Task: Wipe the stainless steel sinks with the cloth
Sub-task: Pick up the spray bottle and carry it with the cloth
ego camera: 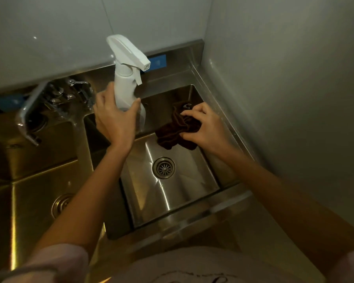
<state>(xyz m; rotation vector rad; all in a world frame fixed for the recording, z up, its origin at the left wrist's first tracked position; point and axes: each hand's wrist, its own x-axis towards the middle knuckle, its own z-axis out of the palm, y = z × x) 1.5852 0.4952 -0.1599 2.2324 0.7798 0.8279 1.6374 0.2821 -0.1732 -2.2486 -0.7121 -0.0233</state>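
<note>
Stainless steel sink [178,203] in the right corner, dark brown cloth [177,129] bunched in right hand [204,129] fingers above its back edge, white spray bottle [127,78] gripped upright by left hand [114,119].

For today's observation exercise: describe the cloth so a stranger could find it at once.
Start at the right-hand sink, the basin beside the wall. Above its round drain, the right hand grips a crumpled cloth. It is dark brown and soft, unlike the shiny steel and the white spray bottle.
</note>
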